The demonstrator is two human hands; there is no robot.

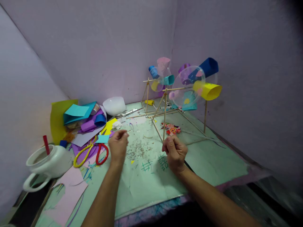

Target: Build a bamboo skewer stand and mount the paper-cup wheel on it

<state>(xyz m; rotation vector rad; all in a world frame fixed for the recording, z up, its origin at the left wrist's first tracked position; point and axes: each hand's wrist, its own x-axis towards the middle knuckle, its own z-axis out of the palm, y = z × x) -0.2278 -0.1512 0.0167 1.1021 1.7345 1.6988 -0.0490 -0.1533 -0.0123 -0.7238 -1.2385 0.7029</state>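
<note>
My left hand (118,145) is over the table with its fingers curled together, beside a red-handled pair of scissors (102,154) and a cyan paper scrap (102,139). Whether anything is in its fingers cannot be made out. My right hand (174,152) is closed in a fist near the front of a stick frame (165,113); anything inside the fist is hidden. That frame carries a wheel of clear plastic discs (177,91) with a yellow paper cup (210,91) and a blue paper cup (209,67). Just beyond my right fist lies a patterned red piece (174,129).
A smaller stick stand bears another wheel with a pink cup (163,64). At left are a white teapot-like pot (58,160), yellow-handled scissors (82,156), cut pink paper (67,197) and piled coloured paper (79,110). A white bowl (114,106) sits by the wall.
</note>
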